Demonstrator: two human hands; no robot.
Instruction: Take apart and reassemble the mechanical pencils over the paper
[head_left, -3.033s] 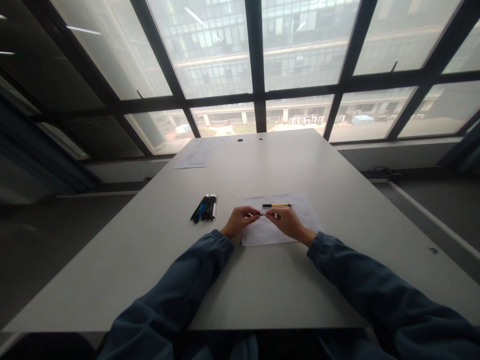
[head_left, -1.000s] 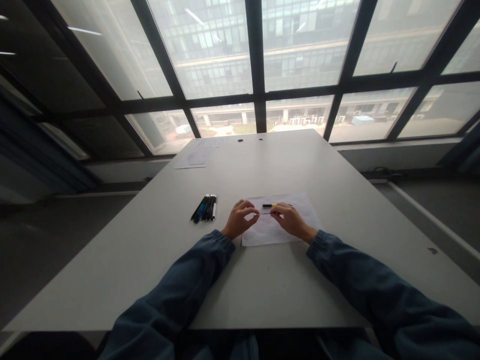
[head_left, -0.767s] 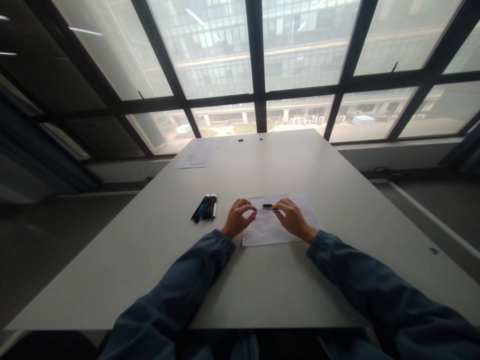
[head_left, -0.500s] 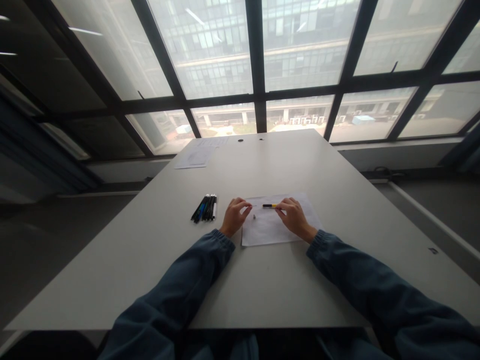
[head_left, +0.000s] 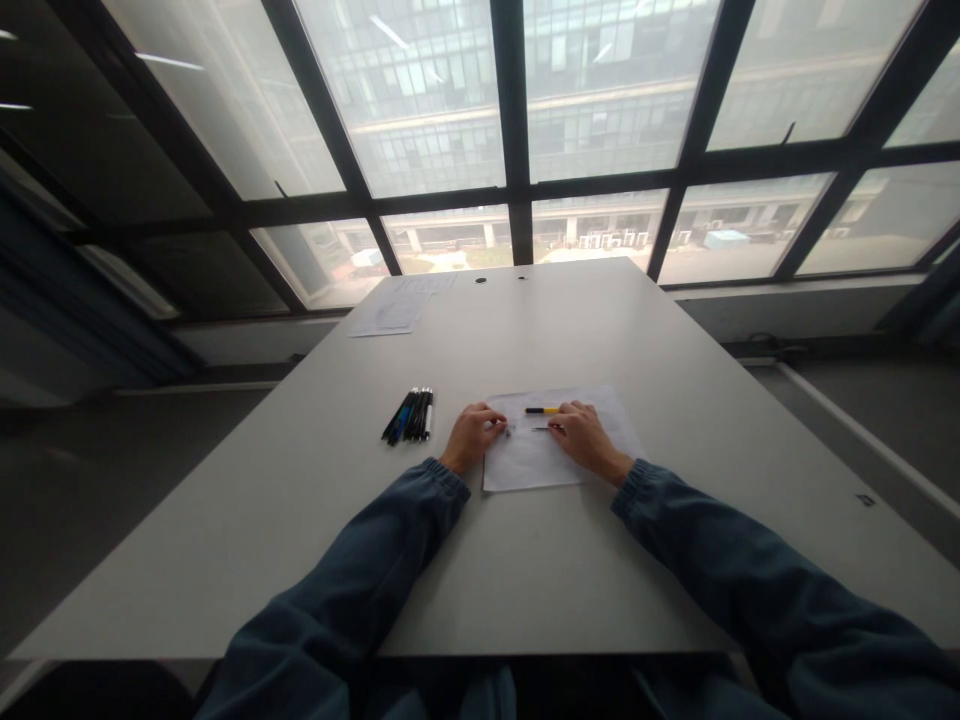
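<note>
While both blue sleeves reach in from the near edge of the tabletop [head_left: 675, 330], the head view shows the two hands low over a white sheet of paper [head_left: 540, 465] that lies flat around the middle of the tabletop.

The left hand [head_left: 469, 437] rests at the sheet's left edge with its fingers curled inward. Its fingertips are just beside a small pale piece [head_left: 508, 431] that lies on the paper. The piece is too small to tell whether this grip pinches it, touches it or stands a little apart from it.

The right hand [head_left: 586, 436] rests on the right half of the sheet, with its fingers drawn together toward the left. Its fingertips meet the right end of a thin dark rod [head_left: 541, 428], which lies level just over the paper. Whether this grip pinches the rod or only touches it cannot be told at this size.

Just beyond the rod, toward the far edge, a yellow-and-black pen [head_left: 541, 410] lies on the sheet, parallel to the rod, its right end hidden by the right hand.

Left of the sheet, toward the left edge, a bundle of dark pens [head_left: 409, 416] lies side by side. Loose printed papers [head_left: 390, 312] lie at the far left corner, and two small dark round things [head_left: 481, 280] lie at the far edge.
</note>
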